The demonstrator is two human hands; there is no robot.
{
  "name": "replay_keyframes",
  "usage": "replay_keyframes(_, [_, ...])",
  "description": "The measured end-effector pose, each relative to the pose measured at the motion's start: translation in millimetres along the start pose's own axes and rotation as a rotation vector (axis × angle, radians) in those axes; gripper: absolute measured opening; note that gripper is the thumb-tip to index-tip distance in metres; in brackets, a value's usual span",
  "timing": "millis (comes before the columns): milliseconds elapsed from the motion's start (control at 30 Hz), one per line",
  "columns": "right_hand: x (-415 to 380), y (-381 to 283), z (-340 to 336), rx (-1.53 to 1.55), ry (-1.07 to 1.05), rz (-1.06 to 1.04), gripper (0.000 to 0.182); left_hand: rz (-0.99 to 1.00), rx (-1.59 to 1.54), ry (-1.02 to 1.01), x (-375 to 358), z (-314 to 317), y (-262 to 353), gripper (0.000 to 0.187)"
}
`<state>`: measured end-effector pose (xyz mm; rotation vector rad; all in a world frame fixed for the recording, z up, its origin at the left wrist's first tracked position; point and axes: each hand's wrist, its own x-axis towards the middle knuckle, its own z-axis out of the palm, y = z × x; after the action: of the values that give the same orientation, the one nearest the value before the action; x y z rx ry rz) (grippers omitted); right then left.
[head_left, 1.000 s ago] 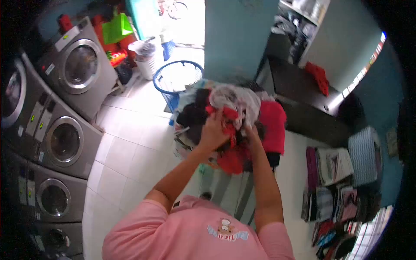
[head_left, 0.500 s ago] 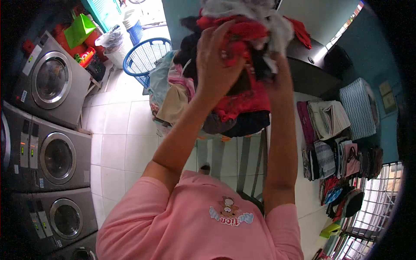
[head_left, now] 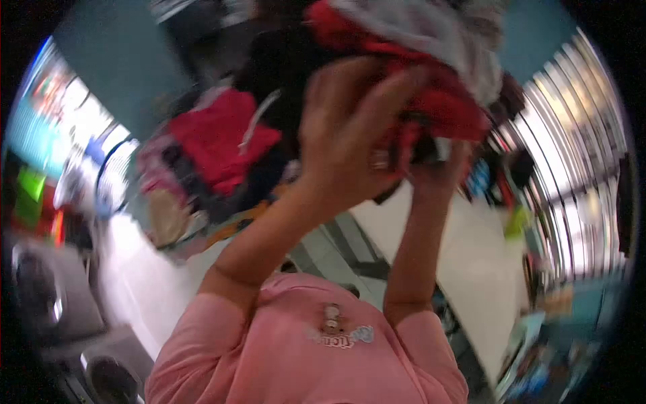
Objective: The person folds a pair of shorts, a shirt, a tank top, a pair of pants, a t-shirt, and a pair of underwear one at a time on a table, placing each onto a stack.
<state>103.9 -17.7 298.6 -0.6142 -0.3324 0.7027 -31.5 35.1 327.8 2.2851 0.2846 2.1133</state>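
A loose bundle of clothes (head_left: pixel 437 101), red with grey-white and dark pieces, is held up in front of me by both hands. My left hand (head_left: pixel 340 124) grips its near left side, fingers curved over the red cloth. At the lower right, my right hand (head_left: pixel 437 168) holds the bundle, its fingers mostly hidden by fabric. To the left of the bundle is a heap of clothes (head_left: pixel 158 155), with a bright pink-red garment (head_left: pixel 222 138) on top and a pale drawstring beside it. Motion blurs the bundle, so single garments are hard to make out.
A blue plastic basket (head_left: pixel 102 185) stands beyond the heap at left. Grey front-loading machines (head_left: pixel 64 289) line the lower left. A pale tabletop (head_left: pixel 464 269) runs along my right, with blurred clothes (head_left: pixel 498 178) at its far end and a barred window (head_left: pixel 572 195) beyond.
My view has swung to the right, so the heap, basket and machines now appear further left. Both hands have carried the bundle rightward off the heap, uncovering the pink-red garment.
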Motion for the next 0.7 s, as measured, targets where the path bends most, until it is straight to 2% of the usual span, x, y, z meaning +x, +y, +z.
replay_keyframes(33, [-7,-13,-17,-0.071,0.004,-0.060,0.051,0.010,-0.052,-0.039,-3,13,12,0.063])
replay_keyframes(100, [-13,-37,-52,-0.071,-0.151,-0.133,0.052,-0.013,-0.194,-0.069,-15,43,36,0.063])
replay_keyframes(167, [-25,-64,-75,-0.135,-0.051,-0.215,0.056,-0.039,-0.273,-0.103,-27,76,59,0.063])
replay_keyframes(233, [-35,-93,-104,0.019,-0.002,-0.234,0.054,-0.095,-0.416,-0.220,-39,105,87,0.065])
replay_keyframes(300, [-42,-108,-145,0.003,0.043,-0.292,0.055,-0.116,-0.470,-0.309,-52,131,113,0.065])
replay_keyframes(400, [-50,-120,-219,-0.093,0.279,-0.314,0.052,-0.151,-0.645,-0.471,-91,181,135,0.066])
replay_keyframes(433, [-53,-115,-249,-0.164,0.291,-0.320,0.049,-0.148,-0.661,-0.484,-107,195,137,0.066])
replay_keyframes(500, [-66,-114,-308,-0.409,0.409,-0.024,0.051,-0.249,-0.506,-0.855,-146,216,137,0.064])
replay_keyframes(533, [-77,-105,-339,-0.403,0.425,-0.029,0.051,-0.243,-0.516,-0.868,-173,222,129,0.064])
replay_keyframes(600, [-102,-91,-397,-0.701,0.616,0.253,0.056,-0.209,-0.238,-1.050,-223,234,110,0.059])
replay_keyframes(633, [-115,-90,-416,-0.693,0.622,0.254,0.056,-0.203,-0.240,-1.057,-235,236,107,0.059])
replay_keyframes(700, [-137,-96,-439,-0.765,0.617,0.293,0.043,-0.461,-0.194,-1.153,-249,232,108,0.052])
